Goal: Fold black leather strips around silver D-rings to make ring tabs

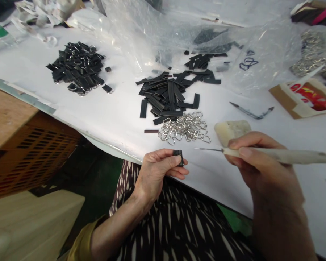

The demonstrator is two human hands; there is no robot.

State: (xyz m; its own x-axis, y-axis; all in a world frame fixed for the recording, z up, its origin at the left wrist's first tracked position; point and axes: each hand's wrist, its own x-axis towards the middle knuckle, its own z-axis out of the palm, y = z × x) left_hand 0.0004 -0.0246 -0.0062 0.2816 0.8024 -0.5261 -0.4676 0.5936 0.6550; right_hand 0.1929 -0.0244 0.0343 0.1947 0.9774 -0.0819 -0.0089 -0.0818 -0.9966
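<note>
Between thumb and fingers, my left hand pinches a small black strip just off the table's front edge. My right hand grips a pale-handled tool with a thin metal tip, which points left toward the strip without touching it. Just beyond my hands lies a heap of silver D-shaped metal rings. Behind the rings is a loose pile of flat black strips. To the far left, black strips folded around metal rings form another pile.
A pale block lies behind my right hand, with bent tweezers farther back. At right sits a cardboard box near a bag of metal rings. Clear plastic bags cover the back. An orange crate stands below left.
</note>
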